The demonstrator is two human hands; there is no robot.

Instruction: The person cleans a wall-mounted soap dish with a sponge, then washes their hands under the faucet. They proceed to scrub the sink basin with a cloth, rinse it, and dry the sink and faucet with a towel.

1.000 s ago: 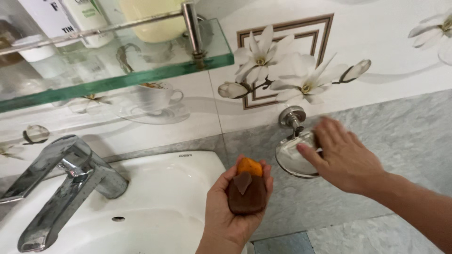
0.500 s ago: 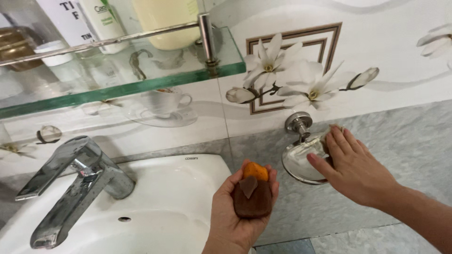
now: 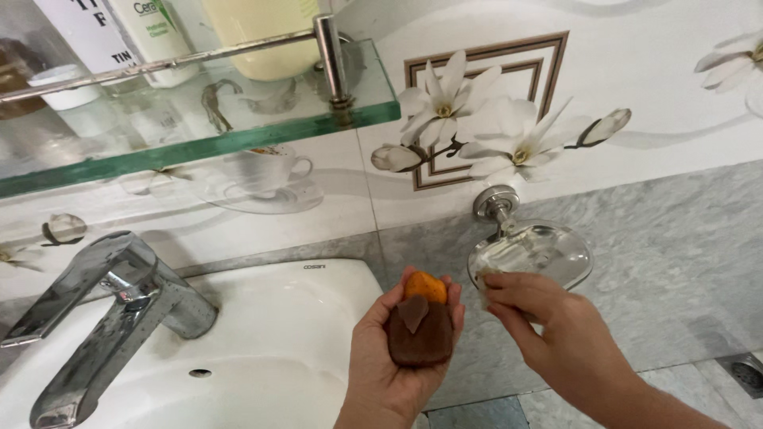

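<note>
My left hand (image 3: pixel 389 357) is palm up over the sink's right edge, holding soap pieces: a dark brown bar (image 3: pixel 419 334) with a small brown sliver on top and an orange piece (image 3: pixel 424 287) at my fingertips. My right hand (image 3: pixel 556 330) is just below the front rim of the glass soap dish (image 3: pixel 531 254) on the wall. Its fingers are pinched on a small pale bit (image 3: pixel 486 280) at the dish's left edge; I cannot tell what that bit is. The dish looks bare inside.
A white basin (image 3: pixel 262 342) with a chrome tap (image 3: pixel 103 310) lies at the left. Above it a glass shelf (image 3: pixel 199 111) with a metal rail carries bottles and jars. The wall has flower-patterned tiles above grey marbled tiles. A floor drain (image 3: pixel 743 373) shows at the lower right.
My right hand has come off the inside of the soap dish and dropped below its front rim, fingers now pinched. My left hand has kept the soap pieces in place.
</note>
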